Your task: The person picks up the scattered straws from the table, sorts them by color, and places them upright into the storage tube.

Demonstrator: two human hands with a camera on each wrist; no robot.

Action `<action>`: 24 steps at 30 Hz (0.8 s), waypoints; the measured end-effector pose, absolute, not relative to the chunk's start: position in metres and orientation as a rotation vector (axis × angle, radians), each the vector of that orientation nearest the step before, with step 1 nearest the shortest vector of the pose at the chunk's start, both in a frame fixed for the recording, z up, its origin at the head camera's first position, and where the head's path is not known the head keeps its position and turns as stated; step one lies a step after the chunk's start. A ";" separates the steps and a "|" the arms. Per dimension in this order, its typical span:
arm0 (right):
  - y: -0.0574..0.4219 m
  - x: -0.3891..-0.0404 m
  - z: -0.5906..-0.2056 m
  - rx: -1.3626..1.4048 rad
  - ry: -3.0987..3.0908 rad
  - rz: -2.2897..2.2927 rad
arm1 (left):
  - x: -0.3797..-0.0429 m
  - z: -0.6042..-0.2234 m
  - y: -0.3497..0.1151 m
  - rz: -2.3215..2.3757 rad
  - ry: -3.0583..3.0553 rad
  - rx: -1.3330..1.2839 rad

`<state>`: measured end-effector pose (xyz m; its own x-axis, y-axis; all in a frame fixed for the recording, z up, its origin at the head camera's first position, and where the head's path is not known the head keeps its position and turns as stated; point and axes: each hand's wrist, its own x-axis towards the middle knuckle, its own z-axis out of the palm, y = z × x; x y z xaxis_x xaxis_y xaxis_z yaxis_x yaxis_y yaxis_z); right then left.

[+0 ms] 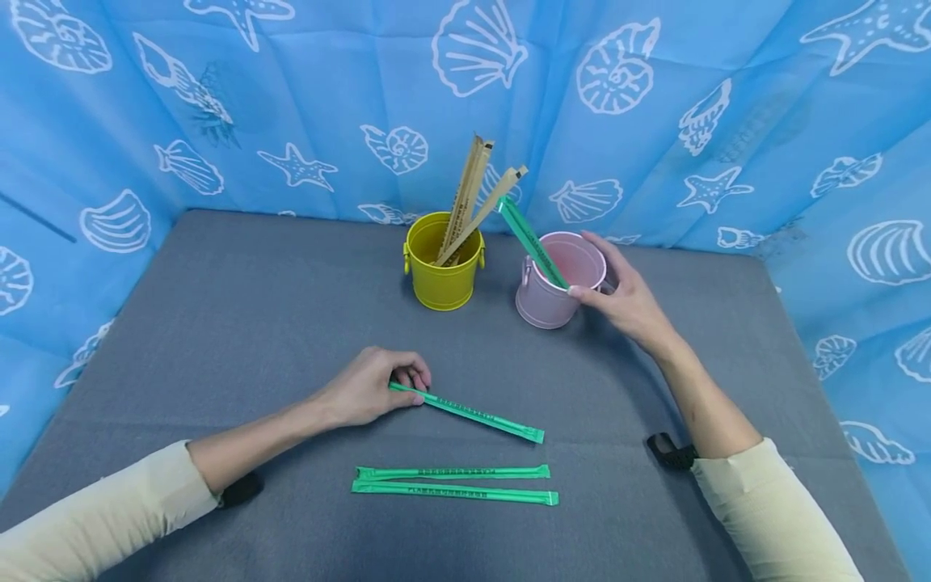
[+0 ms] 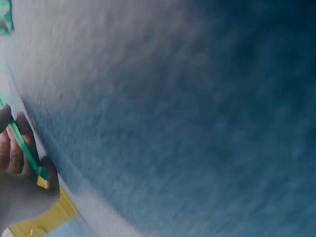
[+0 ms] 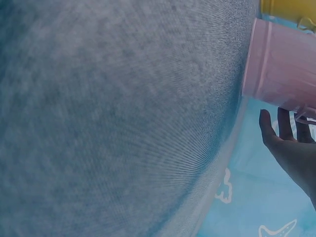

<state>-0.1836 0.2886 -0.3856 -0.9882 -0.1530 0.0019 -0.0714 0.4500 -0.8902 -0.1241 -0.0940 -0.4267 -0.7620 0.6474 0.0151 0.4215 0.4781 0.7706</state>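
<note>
In the head view my left hand (image 1: 378,384) pinches one end of a green wrapped straw (image 1: 483,416) above the grey table. The left wrist view shows the same straw (image 2: 24,148) between thumb and fingers. On the right, my right hand (image 1: 629,299) holds the pink bucket (image 1: 545,299) by its right side, thumb at the near rim and a finger at the far rim. Another green straw (image 1: 527,234) leans in that bucket, its lower end hidden. The right wrist view shows several fingers (image 3: 285,126) beside the bucket's wall (image 3: 286,69).
A yellow bucket (image 1: 444,283) with several brown wrapped straws (image 1: 465,194) stands left of the pink one. Two green straws (image 1: 480,494) lie near the front of the grey table (image 1: 254,323). A blue shell-patterned curtain (image 1: 327,81) hangs behind and at both sides.
</note>
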 end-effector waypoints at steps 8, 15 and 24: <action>0.291 -0.184 -0.387 -0.200 2.614 -1.586 | -0.132 -0.414 -0.094 1.272 2.416 0.910; 0.292 -0.184 -0.388 -0.198 2.612 -1.596 | -0.137 -0.400 -0.098 1.440 2.335 0.870; 0.291 -0.184 -0.389 -0.205 2.615 -1.611 | -0.146 -0.378 -0.101 1.536 2.344 0.813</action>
